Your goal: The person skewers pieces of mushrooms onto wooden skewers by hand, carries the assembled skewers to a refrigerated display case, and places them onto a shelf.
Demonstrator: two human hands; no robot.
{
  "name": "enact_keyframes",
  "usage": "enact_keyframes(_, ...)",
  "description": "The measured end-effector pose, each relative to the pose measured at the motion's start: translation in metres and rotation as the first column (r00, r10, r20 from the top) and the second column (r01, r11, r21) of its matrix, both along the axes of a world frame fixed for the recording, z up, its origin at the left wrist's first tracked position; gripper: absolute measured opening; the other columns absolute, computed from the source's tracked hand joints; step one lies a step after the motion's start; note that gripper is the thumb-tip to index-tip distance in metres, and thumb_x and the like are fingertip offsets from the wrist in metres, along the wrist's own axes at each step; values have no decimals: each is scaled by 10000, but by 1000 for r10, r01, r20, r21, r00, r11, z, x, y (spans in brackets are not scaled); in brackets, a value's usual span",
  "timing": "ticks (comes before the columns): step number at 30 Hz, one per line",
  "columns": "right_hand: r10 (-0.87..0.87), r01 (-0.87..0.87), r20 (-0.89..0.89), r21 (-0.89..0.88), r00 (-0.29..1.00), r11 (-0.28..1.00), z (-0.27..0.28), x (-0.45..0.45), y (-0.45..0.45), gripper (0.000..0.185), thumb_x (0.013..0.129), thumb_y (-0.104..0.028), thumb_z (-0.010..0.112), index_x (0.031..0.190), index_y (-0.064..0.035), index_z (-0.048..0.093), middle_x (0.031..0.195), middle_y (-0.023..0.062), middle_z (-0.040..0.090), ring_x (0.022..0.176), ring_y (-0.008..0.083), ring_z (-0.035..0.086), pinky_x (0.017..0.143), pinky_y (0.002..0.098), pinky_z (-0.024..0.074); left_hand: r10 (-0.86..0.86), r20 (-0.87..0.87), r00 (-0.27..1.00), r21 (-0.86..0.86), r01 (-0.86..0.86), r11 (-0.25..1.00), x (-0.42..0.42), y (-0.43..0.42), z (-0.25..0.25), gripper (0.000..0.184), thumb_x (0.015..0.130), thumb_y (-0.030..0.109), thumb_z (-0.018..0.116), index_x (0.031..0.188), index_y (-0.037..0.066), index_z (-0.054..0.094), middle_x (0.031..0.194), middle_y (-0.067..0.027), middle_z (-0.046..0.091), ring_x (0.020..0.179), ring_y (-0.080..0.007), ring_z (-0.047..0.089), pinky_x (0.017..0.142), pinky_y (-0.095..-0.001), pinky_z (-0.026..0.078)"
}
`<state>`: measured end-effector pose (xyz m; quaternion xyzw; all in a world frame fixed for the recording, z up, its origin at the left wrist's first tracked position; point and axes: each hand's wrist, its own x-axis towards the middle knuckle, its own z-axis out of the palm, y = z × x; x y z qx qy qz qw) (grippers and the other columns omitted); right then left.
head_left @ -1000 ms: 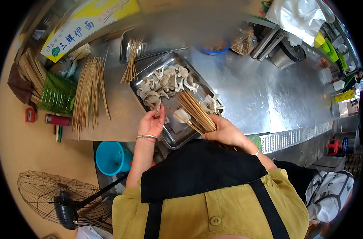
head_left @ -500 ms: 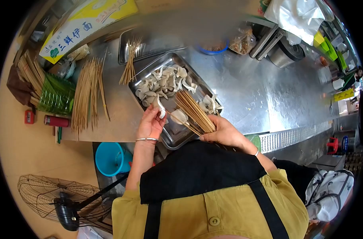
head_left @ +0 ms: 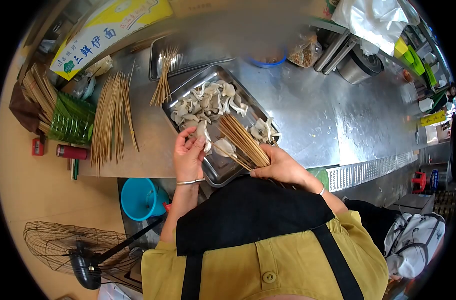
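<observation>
Between its thumb and fingers, my left hand [head_left: 189, 155] pinches a pale oyster mushroom piece [head_left: 204, 134] above the near left side of a metal tray [head_left: 258, 102]. My right hand [head_left: 280, 162] is closed around a bundle of thin wooden skewers [head_left: 244, 139], which points up and left over the tray. One skewer stands apart from the bundle, its tip close to the held piece; whether it pierces it I cannot tell. Another mushroom piece [head_left: 225, 147] sits along that skewer. Loose oyster mushrooms [head_left: 208, 102] are heaped at the tray's far end, and a smaller pile [head_left: 263, 131] lies at its right.
More skewers [head_left: 110, 117] lie left on the steel counter [head_left: 308, 115]; others [head_left: 165, 75] rest across a second tray [head_left: 155, 60]. A blue bucket [head_left: 138, 200] and a fan [head_left: 83, 255] stand below left. A metal pot [head_left: 358, 67] is at the back right.
My left hand has turned and shifted slightly right with the mushroom piece, bringing it nearer the separate skewer. My right hand and the skewer bundle have hardly moved.
</observation>
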<state>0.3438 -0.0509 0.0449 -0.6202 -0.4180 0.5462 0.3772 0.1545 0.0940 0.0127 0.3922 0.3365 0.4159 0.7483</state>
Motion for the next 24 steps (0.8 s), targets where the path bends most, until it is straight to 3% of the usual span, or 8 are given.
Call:
enact_keyframes(2, -3, 3, -2, -2, 1000, 1000, -1, 0, 0, 453, 711, -35, 728, 1104, 29, 510, 923, 41, 592, 857, 110, 534, 776, 247, 445, -8, 53, 999, -159, 17, 987, 3, -7, 2, 291, 828, 50, 621, 1095, 56, 506, 898, -62, 628, 766, -127, 614, 650, -250, 535)
enact_keyframes(5, -19, 19, -21, 6, 1000, 1000, -7, 0, -2, 448, 714, -40, 724, 1103, 27, 512, 932, 43, 593, 866, 110, 534, 780, 248, 443, 42, 49, 998, -248, -29, 968, 6, -7, 6, 250, 837, 74, 621, 1065, 55, 520, 867, -43, 623, 736, -117, 607, 641, -257, 537)
enact_keyframes(10, -38, 39, -43, 21, 998, 999, 3, -2, -3, 441, 714, -49, 721, 1097, 27, 517, 940, 52, 594, 871, 114, 533, 786, 257, 440, 35, -7, 999, -288, -36, 957, 7, -8, -1, 222, 835, 116, 638, 1024, 66, 535, 831, -26, 617, 709, -101, 597, 622, -239, 529)
enact_keyframes(16, -57, 54, 98, 38, 993, 998, 4, -5, -3, 444, 701, -62, 724, 1085, 29, 520, 939, 85, 597, 883, 135, 536, 797, 269, 433, 42, -120, 992, -256, -72, 964, 16, -20, 8, 224, 826, 133, 656, 1001, 65, 534, 813, -22, 618, 695, -94, 592, 584, -212, 495)
enact_keyframes(21, -62, 43, 234, 84, 970, 996, -2, -4, -1, 435, 701, -73, 716, 1071, 38, 516, 865, 101, 604, 796, 166, 563, 722, 294, 455, -4, -165, 986, -234, -35, 972, 26, -27, 2, 240, 820, 138, 664, 1004, 59, 531, 805, -23, 611, 702, -99, 580, 592, -216, 479)
enact_keyframes(23, -49, 35, 239, 63, 970, 997, -3, 1, 0, 446, 707, -73, 710, 1089, 33, 506, 813, 90, 593, 730, 143, 564, 667, 284, 464, -39, -193, 981, -294, -20, 956, 31, -19, -14, 257, 811, 156, 673, 1007, 66, 533, 796, -10, 602, 716, -102, 575, 605, -225, 469)
enact_keyframes(24, -78, 79, 145, -5, 986, 997, 0, 4, 1, 452, 713, -77, 705, 1100, 31, 497, 797, 82, 582, 720, 123, 559, 653, 271, 463, -74, -256, 964, -313, -10, 950, 33, -13, -28, 266, 804, 173, 679, 1012, 87, 538, 795, -1, 594, 740, -107, 575, 616, -232, 461)
